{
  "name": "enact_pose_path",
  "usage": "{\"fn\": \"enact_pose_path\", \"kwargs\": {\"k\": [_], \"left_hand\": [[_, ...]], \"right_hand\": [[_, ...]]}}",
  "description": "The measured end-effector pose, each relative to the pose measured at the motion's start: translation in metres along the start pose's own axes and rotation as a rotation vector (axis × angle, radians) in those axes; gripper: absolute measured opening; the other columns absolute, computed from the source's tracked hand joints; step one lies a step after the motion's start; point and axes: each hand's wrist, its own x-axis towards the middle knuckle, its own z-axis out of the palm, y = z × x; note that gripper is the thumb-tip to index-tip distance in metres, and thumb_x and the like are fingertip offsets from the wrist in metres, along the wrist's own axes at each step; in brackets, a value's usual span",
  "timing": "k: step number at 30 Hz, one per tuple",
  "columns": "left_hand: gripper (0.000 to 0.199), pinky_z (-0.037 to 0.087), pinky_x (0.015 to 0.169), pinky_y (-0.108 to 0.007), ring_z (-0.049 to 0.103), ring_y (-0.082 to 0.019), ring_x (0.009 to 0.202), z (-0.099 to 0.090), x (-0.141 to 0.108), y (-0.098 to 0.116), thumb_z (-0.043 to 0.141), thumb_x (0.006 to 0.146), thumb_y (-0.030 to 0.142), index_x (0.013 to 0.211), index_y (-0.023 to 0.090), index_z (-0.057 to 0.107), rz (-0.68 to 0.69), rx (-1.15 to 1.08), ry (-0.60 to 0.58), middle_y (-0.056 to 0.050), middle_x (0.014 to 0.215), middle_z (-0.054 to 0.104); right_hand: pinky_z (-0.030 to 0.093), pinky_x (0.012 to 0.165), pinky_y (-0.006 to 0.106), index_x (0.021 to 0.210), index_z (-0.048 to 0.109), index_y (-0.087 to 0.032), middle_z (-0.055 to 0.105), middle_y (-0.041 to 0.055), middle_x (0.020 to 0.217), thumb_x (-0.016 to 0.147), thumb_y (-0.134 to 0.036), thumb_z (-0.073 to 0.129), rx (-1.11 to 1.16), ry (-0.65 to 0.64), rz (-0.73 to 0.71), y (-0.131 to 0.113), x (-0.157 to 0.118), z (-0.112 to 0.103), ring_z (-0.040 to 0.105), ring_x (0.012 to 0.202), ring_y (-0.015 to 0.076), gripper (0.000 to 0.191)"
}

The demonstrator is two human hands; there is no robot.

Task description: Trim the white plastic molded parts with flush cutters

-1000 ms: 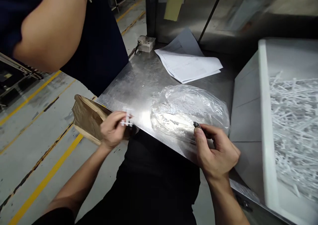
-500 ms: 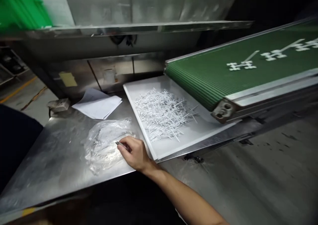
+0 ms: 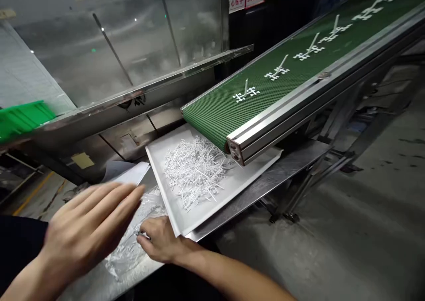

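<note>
My left hand (image 3: 89, 225) is raised in the near left, its fingers stretched out flat and holding nothing. My right hand (image 3: 162, 239) is closed beside the tray's near corner, gripping a small metal tool (image 3: 143, 235) whose kind is mostly hidden by the fingers. Under and beside both hands lies a clear plastic bag (image 3: 133, 252) with small white pieces in it, partly covered by my left hand. To the right, a white tray (image 3: 186, 225) bears a heap of thin white plastic parts (image 3: 195, 170).
A green conveyor belt (image 3: 229, 110) slopes down over the tray, with several white branched plastic parts (image 3: 246, 94) on it. White papers (image 3: 133, 173) lie behind the bag on the metal table (image 3: 229, 212). A green bin (image 3: 25, 117) stands on the shelf at left.
My left hand has come into view at the left, open. My right hand still grips the small metal tool near the bag. The view has swung right, showing more of the conveyor.
</note>
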Motion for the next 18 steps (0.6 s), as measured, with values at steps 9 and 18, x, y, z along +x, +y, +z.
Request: {"fn": "enact_pose_path", "kwargs": {"k": [9, 18], "left_hand": [[0.037, 0.057, 0.098, -0.047, 0.067, -0.031, 0.128, 0.176, 0.285, -0.008, 0.046, 0.106, 0.004, 0.129, 0.017, 0.071, 0.305, 0.060, 0.059, -0.013, 0.135, 0.072], [0.024, 0.052, 0.101, -0.052, 0.072, -0.032, 0.110, 0.259, 0.349, 0.001, 0.060, 0.104, 0.013, 0.083, 0.009, 0.072, 0.290, 0.099, -0.192, -0.009, 0.091, 0.067]], "right_hand": [[0.050, 0.079, 0.031, 0.092, 0.068, -0.021, 0.075, 0.0038, 0.090, 0.099, -0.035, 0.074, -0.096, -0.037, -0.009, 0.009, -0.001, 0.010, 0.069, 0.085, 0.0218, 0.017], [0.049, 0.076, 0.032, 0.092, 0.067, -0.022, 0.073, 0.0027, 0.088, 0.101, -0.038, 0.068, -0.076, -0.023, -0.014, 0.007, -0.003, 0.006, 0.066, 0.080, 0.0214, 0.018]]}}
